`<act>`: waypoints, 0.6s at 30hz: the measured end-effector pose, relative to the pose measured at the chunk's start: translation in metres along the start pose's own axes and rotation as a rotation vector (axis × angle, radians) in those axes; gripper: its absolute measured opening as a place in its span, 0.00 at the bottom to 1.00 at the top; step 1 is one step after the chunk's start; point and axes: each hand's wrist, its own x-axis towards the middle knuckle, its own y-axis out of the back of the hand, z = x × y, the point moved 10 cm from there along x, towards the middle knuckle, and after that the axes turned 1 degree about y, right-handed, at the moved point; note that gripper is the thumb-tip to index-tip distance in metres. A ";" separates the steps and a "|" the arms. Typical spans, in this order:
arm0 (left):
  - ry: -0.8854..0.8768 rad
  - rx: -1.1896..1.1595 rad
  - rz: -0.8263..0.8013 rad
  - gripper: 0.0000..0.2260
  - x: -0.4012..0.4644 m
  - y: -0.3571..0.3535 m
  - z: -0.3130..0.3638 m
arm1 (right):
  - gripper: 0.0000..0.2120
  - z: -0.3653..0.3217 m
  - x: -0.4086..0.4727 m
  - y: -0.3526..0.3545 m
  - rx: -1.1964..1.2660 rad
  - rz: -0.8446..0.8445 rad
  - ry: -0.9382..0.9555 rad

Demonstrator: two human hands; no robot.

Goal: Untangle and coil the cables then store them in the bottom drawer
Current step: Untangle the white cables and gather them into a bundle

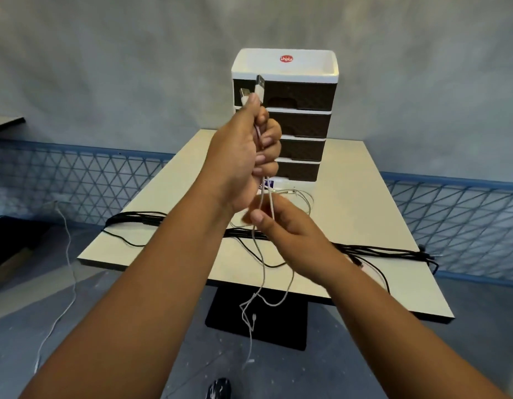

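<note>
The left hand (243, 156) is gripping two white cables (262, 254) in a closed fist, held up in front of the drawer unit (295, 116); two USB plugs (256, 89) are sticking out above the fist. The right hand (281, 228) is pinching the same strands just below the left hand, fingers curled. The strands are hanging down past the table (364, 197) edge in loose loops. Black cables (379, 250) are lying across the table. All four drawers are sitting closed, including the bottom drawer (299, 169).

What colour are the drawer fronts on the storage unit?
Dark brown drawer fronts in a white frame, best seen in the head view.
</note>
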 end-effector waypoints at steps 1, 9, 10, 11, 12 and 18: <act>-0.007 0.009 0.004 0.16 0.001 0.001 0.000 | 0.09 -0.002 0.001 -0.008 0.047 0.015 0.030; -0.149 -0.048 0.198 0.17 0.020 0.063 0.028 | 0.15 0.094 -0.007 -0.055 -0.021 -0.072 -0.161; -0.137 -0.044 0.222 0.17 0.025 0.072 0.027 | 0.15 0.105 -0.003 -0.058 -0.005 -0.087 -0.203; -0.117 -0.037 0.239 0.17 0.031 0.080 0.024 | 0.15 0.111 0.001 -0.059 0.010 -0.107 -0.233; -0.097 -0.029 0.252 0.17 0.038 0.089 0.020 | 0.15 0.115 0.009 -0.060 -0.002 -0.133 -0.252; -0.029 -0.005 0.308 0.16 0.084 0.141 0.006 | 0.22 0.143 0.054 -0.044 -0.089 -0.206 -0.369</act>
